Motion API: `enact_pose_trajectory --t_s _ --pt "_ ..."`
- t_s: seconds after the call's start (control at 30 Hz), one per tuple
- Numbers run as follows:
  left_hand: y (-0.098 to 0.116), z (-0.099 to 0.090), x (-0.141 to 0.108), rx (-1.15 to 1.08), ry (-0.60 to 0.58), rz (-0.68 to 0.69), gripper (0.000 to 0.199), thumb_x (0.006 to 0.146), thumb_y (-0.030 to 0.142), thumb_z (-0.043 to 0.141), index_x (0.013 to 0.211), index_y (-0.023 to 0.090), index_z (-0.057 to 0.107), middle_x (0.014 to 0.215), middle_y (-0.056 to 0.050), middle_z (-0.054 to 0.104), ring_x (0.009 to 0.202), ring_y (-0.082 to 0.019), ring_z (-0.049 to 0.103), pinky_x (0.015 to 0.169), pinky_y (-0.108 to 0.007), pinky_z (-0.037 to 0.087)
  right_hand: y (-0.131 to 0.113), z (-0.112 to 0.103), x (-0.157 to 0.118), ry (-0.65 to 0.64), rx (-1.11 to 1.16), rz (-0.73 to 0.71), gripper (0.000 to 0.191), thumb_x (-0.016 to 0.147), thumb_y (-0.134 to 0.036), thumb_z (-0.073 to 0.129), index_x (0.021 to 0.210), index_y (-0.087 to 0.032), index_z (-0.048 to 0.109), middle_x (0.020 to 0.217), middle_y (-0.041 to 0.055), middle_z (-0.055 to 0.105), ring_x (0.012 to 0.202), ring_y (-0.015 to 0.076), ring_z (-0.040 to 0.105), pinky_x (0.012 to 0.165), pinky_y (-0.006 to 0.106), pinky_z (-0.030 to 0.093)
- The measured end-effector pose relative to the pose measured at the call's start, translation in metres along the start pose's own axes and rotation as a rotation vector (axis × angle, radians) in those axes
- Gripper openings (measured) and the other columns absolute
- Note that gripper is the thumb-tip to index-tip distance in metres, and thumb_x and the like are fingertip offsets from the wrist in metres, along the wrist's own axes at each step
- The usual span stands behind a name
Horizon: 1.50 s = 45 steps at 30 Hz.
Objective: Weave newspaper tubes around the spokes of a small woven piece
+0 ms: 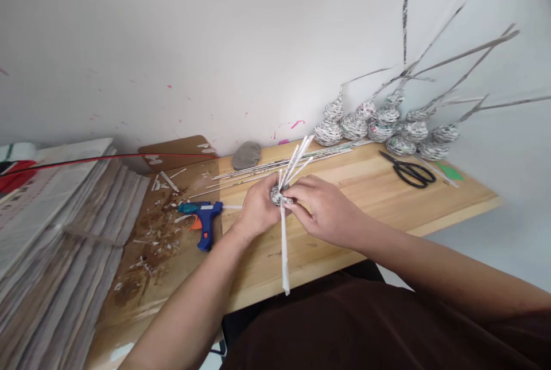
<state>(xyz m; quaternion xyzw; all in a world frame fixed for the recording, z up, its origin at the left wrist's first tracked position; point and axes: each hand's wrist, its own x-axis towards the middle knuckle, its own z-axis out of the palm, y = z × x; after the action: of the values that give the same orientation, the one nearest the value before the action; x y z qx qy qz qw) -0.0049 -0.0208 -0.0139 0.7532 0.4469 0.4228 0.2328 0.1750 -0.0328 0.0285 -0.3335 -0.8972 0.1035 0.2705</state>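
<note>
My left hand [261, 206] is wrapped round a small ball woven from rolled newspaper strips [275, 194]. Several thin paper rolls [295, 159] stick up from its top. A longer white paper strip [284, 249] hangs from it toward the table's front edge. The thumb and fingers of my right hand [321, 206] pinch a short piece of paper strip at the base of the upright rolls. Much of the woven ball is hidden behind my fingers. Left of my hands, a blue hot glue gun [207, 224] lies on its side.
Gourd-shaped woven paper pieces [328, 132] stand at the back right, long strips jutting from their tops. Black scissors [408, 172], loose paper rolls [258, 170], a grey stone-like lump [246, 155] and a green scrap [450, 171] lie on the wooden board [344, 244]. Bundled newspapers [77, 232] stand left.
</note>
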Motion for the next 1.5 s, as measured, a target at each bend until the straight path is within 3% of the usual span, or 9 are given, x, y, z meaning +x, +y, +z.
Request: enact_pose_trajectory --t_s 0.13,0.37,0.47,0.7,0.87,1.03,1.2,1.33,1.5 --pt "-0.001 0.002 0.000 0.015 0.002 0.005 0.016 0.070 0.022 0.067 0.083 0.019 0.058 0.074 0.002 0.060 0.067 -0.014 0.052 0.064 -0.025 0.041 -0.002 -0.010 0.003 -0.104 -0.011 -0.009 0.020 0.097 -0.016 0.054 0.094 -0.014 0.074 0.091 0.0094 0.071 0.086 0.0210 0.062 0.081 0.033 0.045" --pt "0.004 0.006 0.000 0.020 0.047 0.016 0.018 0.071 0.022 0.067 0.087 0.019 0.061 0.076 0.001 0.063 0.067 -0.014 0.055 0.065 -0.026 0.043 -0.001 -0.006 0.005 0.091 -0.085 0.054 0.014 0.091 -0.016 0.062 0.086 -0.015 0.075 0.074 0.0043 0.066 0.074 0.0169 0.058 0.071 0.028 0.039" --pt "0.005 0.005 -0.001 0.056 0.097 0.013 0.015 0.072 0.021 0.066 0.084 0.019 0.059 0.076 0.001 0.063 0.067 -0.015 0.056 0.066 -0.026 0.044 -0.005 0.000 0.006 0.106 -0.085 0.077 0.013 0.091 -0.019 0.063 0.085 -0.016 0.074 0.073 0.0036 0.064 0.072 0.0165 0.057 0.069 0.028 0.039" --pt "0.000 0.005 -0.003 0.113 0.144 -0.017 0.019 0.072 0.019 0.065 0.089 0.020 0.058 0.084 -0.002 0.067 0.074 -0.018 0.061 0.071 -0.030 0.048 -0.010 0.005 0.007 0.030 -0.138 -0.017 0.019 0.098 -0.019 0.054 0.100 -0.013 0.071 0.104 0.0124 0.072 0.099 0.0243 0.062 0.093 0.037 0.047" --pt "0.001 0.006 -0.003 0.260 0.189 -0.035 0.022 0.073 0.019 0.065 0.094 0.020 0.060 0.091 -0.006 0.070 0.087 -0.024 0.066 0.079 -0.033 0.050 -0.015 -0.001 0.011 -0.036 -0.183 0.009 0.018 0.095 -0.013 0.053 0.094 -0.013 0.071 0.100 0.0123 0.072 0.096 0.0240 0.062 0.091 0.036 0.048" --pt "0.005 0.006 -0.004 0.253 0.205 -0.066 0.023 0.075 0.019 0.063 0.098 0.019 0.061 0.097 -0.007 0.071 0.092 -0.024 0.067 0.082 -0.034 0.050 -0.008 0.009 0.015 0.107 -0.225 0.073 0.015 0.091 -0.014 0.058 0.091 -0.014 0.073 0.085 0.0103 0.072 0.085 0.0230 0.064 0.081 0.034 0.047" --pt "0.005 0.006 -0.004 0.270 0.244 -0.077 0.026 0.075 0.021 0.065 0.100 0.020 0.060 0.099 -0.007 0.071 0.094 -0.024 0.066 0.083 -0.033 0.050 -0.002 0.014 0.016 0.200 -0.109 0.152 0.011 0.088 -0.015 0.064 0.092 -0.018 0.074 0.090 0.0066 0.075 0.083 0.0197 0.067 0.078 0.029 0.046" --pt "0.003 0.005 -0.003 0.275 0.239 -0.078 0.023 0.075 0.020 0.065 0.097 0.021 0.060 0.096 -0.005 0.071 0.093 -0.024 0.066 0.081 -0.032 0.049 -0.003 0.015 0.016 0.155 -0.115 0.093 0.014 0.090 -0.013 0.060 0.096 -0.016 0.072 0.091 0.0076 0.075 0.084 0.0203 0.065 0.079 0.030 0.046" --pt "-0.002 0.005 -0.003 0.303 0.240 -0.098 0.023 0.075 0.017 0.063 0.097 0.022 0.061 0.095 -0.004 0.071 0.093 -0.024 0.066 0.080 -0.032 0.048 -0.012 0.004 0.017 -0.009 -0.170 -0.059 0.016 0.094 -0.012 0.054 0.094 -0.010 0.070 0.090 0.0120 0.072 0.084 0.0228 0.061 0.080 0.034 0.046"
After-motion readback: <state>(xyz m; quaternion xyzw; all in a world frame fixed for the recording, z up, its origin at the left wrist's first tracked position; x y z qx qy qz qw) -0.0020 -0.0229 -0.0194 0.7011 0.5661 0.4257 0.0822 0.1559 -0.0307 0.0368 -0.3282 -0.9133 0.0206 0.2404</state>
